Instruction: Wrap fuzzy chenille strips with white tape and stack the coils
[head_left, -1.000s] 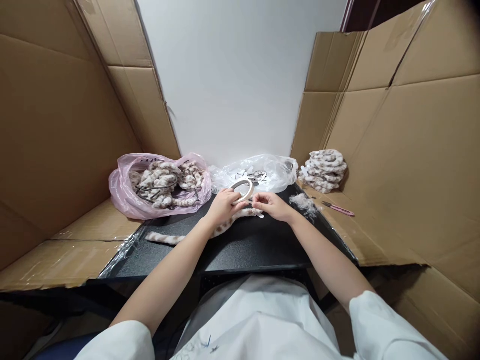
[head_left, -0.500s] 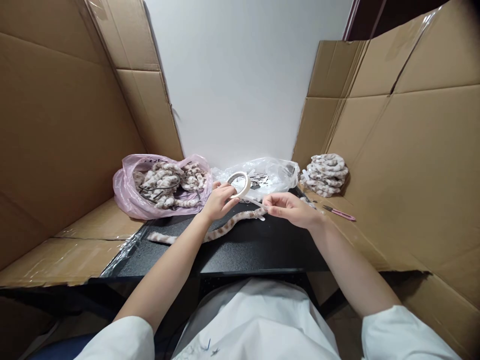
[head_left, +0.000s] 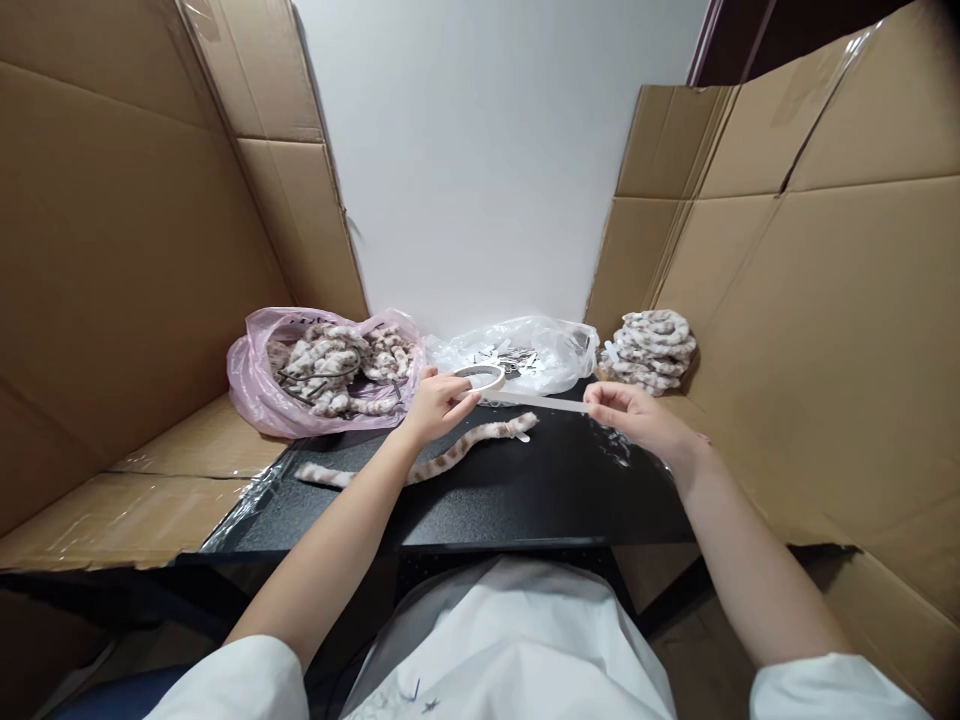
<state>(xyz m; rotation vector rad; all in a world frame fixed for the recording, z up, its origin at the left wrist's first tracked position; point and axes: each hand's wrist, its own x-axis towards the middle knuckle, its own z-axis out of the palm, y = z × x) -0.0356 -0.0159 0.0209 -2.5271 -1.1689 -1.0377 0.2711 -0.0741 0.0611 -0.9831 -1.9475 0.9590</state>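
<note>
My left hand (head_left: 439,405) grips a roll of white tape (head_left: 491,381) above the table. From the roll a strip of tape (head_left: 547,402) stretches to the right, nearly level. Its free end is pinched between the fingertips of my right hand (head_left: 630,415). Below the strip, a long spotted plush strip (head_left: 465,446) in cream and brown lies curved on the black table (head_left: 517,510). A small white tab (head_left: 523,437) shows at its right end. My left forearm hides part of the plush strip.
A pink plastic bag (head_left: 251,390) holding plush strips stands at the back left. Behind my hands lies a clear bag (head_left: 562,345) with small metal pieces. A bundle of plush strips (head_left: 652,350) sits at the back right. Cardboard walls (head_left: 847,330) flank both sides.
My right hand has moved to the right, drawing out a longer strip of tape. The roll has tilted flatter in my left hand, which stays in place. The plush strip has not moved.
</note>
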